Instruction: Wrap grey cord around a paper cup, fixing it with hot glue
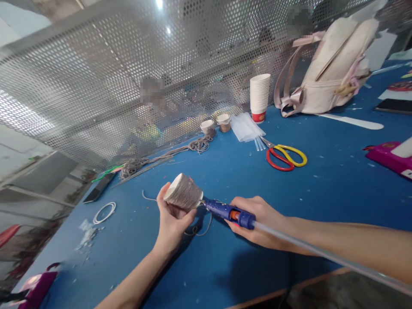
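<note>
My left hand (174,221) is closed around a paper cup (185,192) wound with grey cord, tilted over on its side. A loose end of grey cord (206,227) curls on the table below it. My right hand (260,214) grips a blue glue gun (222,209), whose nozzle is at the cup's white edge; whether it touches I cannot tell. A long clear glue stick (309,244) runs out of the gun's back, over my right forearm. The fingers of the right hand are partly hidden behind the gun.
On the blue table (154,270) are scissors (283,156), clear plastic bags (246,127), stacked paper cups (260,96), two cord-wrapped cups (223,122), grey cord bundles (131,167), a white ring coil (104,213) and a backpack (325,81). A perforated metal screen (96,86) borders the far side.
</note>
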`<state>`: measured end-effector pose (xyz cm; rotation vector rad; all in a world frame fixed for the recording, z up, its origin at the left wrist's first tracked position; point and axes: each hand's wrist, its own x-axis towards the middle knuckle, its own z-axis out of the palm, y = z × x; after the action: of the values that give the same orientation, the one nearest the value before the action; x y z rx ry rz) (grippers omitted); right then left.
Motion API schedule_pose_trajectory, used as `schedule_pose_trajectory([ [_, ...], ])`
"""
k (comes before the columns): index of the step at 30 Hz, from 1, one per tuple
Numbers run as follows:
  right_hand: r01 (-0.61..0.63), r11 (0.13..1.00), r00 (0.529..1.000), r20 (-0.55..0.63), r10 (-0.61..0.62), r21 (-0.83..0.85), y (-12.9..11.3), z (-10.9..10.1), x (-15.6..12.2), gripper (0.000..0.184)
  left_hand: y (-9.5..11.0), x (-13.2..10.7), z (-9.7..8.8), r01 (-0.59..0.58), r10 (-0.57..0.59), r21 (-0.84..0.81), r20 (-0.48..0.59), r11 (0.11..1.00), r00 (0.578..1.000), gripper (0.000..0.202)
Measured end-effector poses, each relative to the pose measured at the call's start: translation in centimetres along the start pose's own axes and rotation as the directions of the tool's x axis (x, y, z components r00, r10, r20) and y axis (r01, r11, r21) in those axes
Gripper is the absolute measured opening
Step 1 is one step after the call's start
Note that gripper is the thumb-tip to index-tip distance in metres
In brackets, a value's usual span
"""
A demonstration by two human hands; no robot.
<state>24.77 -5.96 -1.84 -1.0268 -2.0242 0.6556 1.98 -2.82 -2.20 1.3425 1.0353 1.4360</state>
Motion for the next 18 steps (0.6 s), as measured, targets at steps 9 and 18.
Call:
schedule_pose_trajectory([
  [9, -0.007, 1.0, 1.0, -0.015, 0.008, 0.029, -0.18, -0.22, 0.1, 0.006, 0.11, -0.05, -0.15, 0.007, -0.007, -0.004, 0.023, 1.0, 1.0, 0.076],
  [18, -0.004, 0.999, 1.0, -0.004, 0.004, 0.054, -0.22, -0.31, 0.17, 0.006, 0.35, 0.02, -0.19, 0.027, -0.026, -0.009, 0.046, 1.0, 0.999, 0.082],
])
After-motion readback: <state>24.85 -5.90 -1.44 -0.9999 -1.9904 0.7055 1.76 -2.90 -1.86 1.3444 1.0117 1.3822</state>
